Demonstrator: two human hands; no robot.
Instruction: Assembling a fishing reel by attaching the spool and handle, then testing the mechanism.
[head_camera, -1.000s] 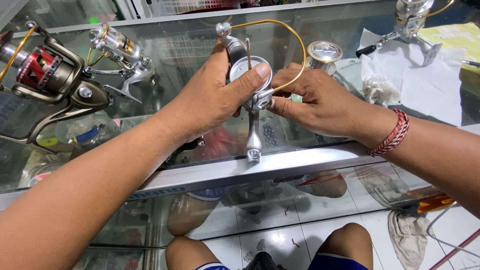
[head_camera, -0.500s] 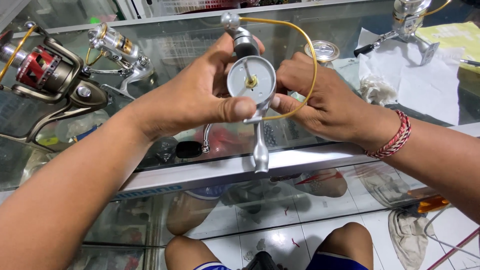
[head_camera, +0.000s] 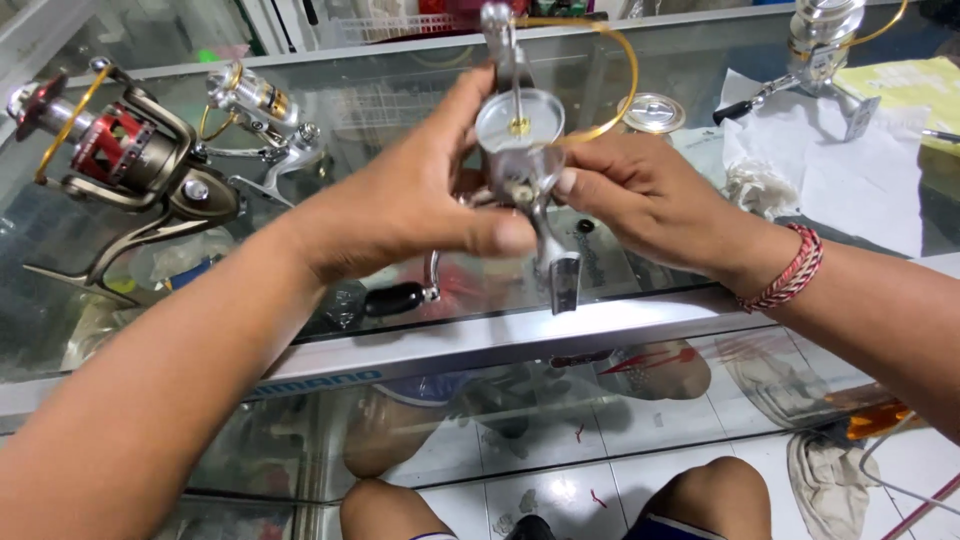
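Above the glass counter (head_camera: 640, 320), the left hand (head_camera: 400, 205) is closed around a small silver metal fishing reel with a thin gold wire loop (head_camera: 520, 150). Its thumb presses on the front of the reel and its fingers wrap behind it. The right hand (head_camera: 640, 195) comes in from the other side, and its fingertips (head_camera: 568, 182) pinch the reel's silver body. A red and white woven band (head_camera: 790, 268) sits on the right wrist. The reel's flat round face points up at the camera, and its silver foot hangs down below the hands. A black knob on a bent silver handle (head_camera: 400, 297) shows under the left hand.

Just behind the hands, a round silver cap (head_camera: 652, 112) lies on the glass. To the right, a white sheet of paper (head_camera: 870, 170) lies flat, with a crumpled white tissue (head_camera: 752, 185) on its near edge and a yellow sheet (head_camera: 915, 85) at the far corner. Another silver reel with a black knob (head_camera: 820, 45) stands on the white paper.

Well to the left, a big brown and red fishing reel (head_camera: 125, 165) rests on the counter, and a smaller silver and gold reel (head_camera: 260, 110) lies beside it.

A blue label strip (head_camera: 315, 383) runs along the counter's white front edge. Through the glass, knees and a white tile floor (head_camera: 560, 490) show below.
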